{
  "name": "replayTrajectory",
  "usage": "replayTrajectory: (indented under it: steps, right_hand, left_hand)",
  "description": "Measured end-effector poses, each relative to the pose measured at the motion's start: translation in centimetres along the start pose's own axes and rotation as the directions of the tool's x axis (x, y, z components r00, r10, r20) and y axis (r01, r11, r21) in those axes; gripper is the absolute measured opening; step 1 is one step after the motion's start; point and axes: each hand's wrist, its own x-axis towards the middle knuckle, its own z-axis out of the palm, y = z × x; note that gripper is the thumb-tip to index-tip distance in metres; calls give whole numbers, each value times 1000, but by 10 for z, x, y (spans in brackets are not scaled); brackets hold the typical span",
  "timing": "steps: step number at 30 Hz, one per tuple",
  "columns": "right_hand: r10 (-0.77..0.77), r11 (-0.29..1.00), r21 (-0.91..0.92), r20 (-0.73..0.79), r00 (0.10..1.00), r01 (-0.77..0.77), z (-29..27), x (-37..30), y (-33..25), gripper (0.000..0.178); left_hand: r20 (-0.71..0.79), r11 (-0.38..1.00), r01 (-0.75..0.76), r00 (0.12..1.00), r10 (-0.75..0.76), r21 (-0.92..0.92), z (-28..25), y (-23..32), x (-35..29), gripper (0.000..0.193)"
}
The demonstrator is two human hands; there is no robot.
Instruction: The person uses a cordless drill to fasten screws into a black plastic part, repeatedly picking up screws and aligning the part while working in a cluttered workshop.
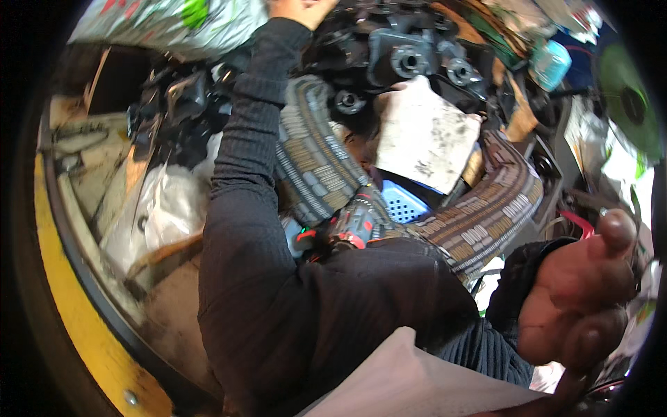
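Observation:
My left arm, in a dark ribbed sleeve, reaches up to the far side. My left hand (300,10) is cut by the top edge and its fingers are out of sight; black plastic parts (399,55) with round hubs lie to its right. At the right, my right hand (580,299) is raised close to the camera. Its fingers look curled in; whatever they hold, if anything, cannot be made out. Between the arms lies a red and grey power tool (353,224), partly covered by a sleeve, beside a curved band of patterned fabric (479,222).
A stained white sheet (427,135) lies over a blue perforated basket (403,203). Clear plastic bags (170,208) and a yellow edge (76,299) are on the left. A printed plastic sack (167,24) sits far left, a green disc (629,101) far right.

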Motion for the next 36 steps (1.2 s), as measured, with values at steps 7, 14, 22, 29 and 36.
replayTrajectory:
  steps: [7, 14, 22, 29, 36]
  right_hand:
    - [539, 842, -17, -26, 842, -539, 56, -54, 54, 39]
    - [831, 540, -174, -45, 554, -823, 33, -197, 129, 36]
    - [955, 175, -334, -171, 242, -926, -17, -350, 143, 39]
    - [958, 190, -491, -97, 271, -850, -25, -424, 112, 36]
    - [951, -268, -505, -275, -142, -821, 11, -489, 86, 43]
  left_hand:
    - [-174, 206, 527, 582, -794, 825, -165, -130, -253, 72]
    - [-214, -87, 384, 301, -929, 919, -103, -148, -392, 55]
    - [-299, 9, 645, 366, -881, 764, -94, -172, -260, 53]
    - [-214, 51, 592, 368, -905, 805, -96, -185, -236, 52]
    - [-96, 143, 374, 551, -829, 916, -93, -186, -242, 43]
